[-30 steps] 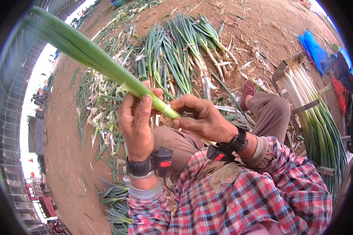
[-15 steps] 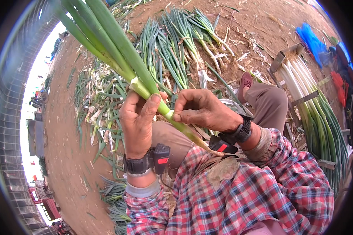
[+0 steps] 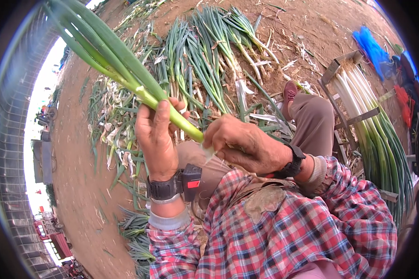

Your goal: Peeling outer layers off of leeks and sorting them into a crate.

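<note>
A long green onion [image 3: 187,126] slants across the view, its leaves toward the upper left and its pale stem toward my lap. My left hand [image 3: 157,142] is closed around the stem, thumb on top. At the lower stem, my right hand [image 3: 252,145] has its fingers pinched together, with a pale, filmy strip of outer skin [image 3: 208,152] showing below the fingertips. The stem's root end is hidden behind my right hand.
Bunches of green onions [image 3: 205,56] lie on the dirt ahead, and peeled scraps [image 3: 118,125] are strewn left of them. A metal rack [image 3: 342,111] at the right holds a stack of white-stemmed onions [image 3: 375,135]. Blue plastic [image 3: 372,49] lies beyond it.
My right hand has slid down the stem toward my lap, and a pale strip of skin now shows at its fingers. The onion and my left hand have shifted slightly left.
</note>
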{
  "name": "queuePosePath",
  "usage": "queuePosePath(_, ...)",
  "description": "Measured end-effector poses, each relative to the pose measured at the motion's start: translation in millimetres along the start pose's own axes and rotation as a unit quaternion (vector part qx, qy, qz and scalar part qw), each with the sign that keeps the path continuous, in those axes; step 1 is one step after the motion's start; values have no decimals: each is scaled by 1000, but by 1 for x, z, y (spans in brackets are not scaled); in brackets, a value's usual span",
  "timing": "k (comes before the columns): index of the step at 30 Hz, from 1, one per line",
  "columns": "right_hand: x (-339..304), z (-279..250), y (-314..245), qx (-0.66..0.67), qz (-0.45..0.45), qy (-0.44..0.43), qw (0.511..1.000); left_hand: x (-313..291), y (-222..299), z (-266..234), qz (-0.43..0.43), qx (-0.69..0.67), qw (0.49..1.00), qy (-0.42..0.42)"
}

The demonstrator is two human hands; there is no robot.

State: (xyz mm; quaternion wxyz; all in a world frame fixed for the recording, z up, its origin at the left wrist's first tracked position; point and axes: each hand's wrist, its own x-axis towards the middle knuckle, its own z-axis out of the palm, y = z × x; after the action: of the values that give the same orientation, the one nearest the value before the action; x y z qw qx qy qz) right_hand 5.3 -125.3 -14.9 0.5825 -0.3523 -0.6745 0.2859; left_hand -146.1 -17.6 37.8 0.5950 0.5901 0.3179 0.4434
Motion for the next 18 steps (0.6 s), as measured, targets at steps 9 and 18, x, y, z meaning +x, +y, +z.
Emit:
queuePosePath(9, -47, -32, -6, 91, 246, -244, 934, 32, -7, -51, 36, -226, 973, 3)
queuePosePath(18, -149, -74, 75, -372, 395, -446, 712, 41, 39, -129, 158, -205, 961, 98)
